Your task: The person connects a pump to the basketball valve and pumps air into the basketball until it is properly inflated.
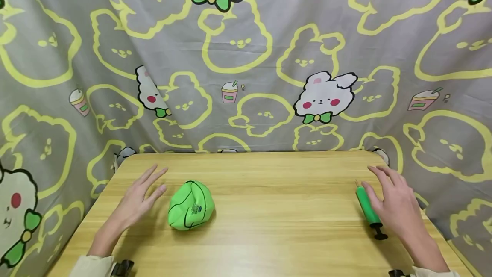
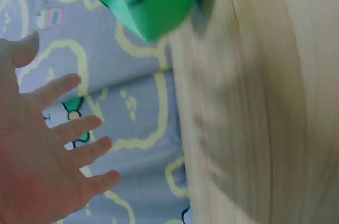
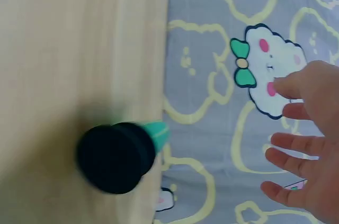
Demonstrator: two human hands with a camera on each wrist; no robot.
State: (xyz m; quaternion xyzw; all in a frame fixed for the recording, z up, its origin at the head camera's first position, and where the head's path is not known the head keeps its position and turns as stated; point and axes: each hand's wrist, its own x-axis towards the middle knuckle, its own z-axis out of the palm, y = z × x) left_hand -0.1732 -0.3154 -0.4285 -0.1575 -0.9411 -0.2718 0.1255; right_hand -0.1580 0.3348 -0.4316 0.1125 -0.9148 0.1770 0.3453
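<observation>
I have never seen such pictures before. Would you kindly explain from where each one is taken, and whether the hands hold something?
There is no robot: you see a person's bare left hand and right hand. The widest picture comes from a camera worn on the head, looking forward and down. The other two are taken from the wrists, one for each hand. On the wooden table lie a dented green ball, near the left hand, and a green pump with a black handle, near the right hand. Neither hand holds anything.
</observation>
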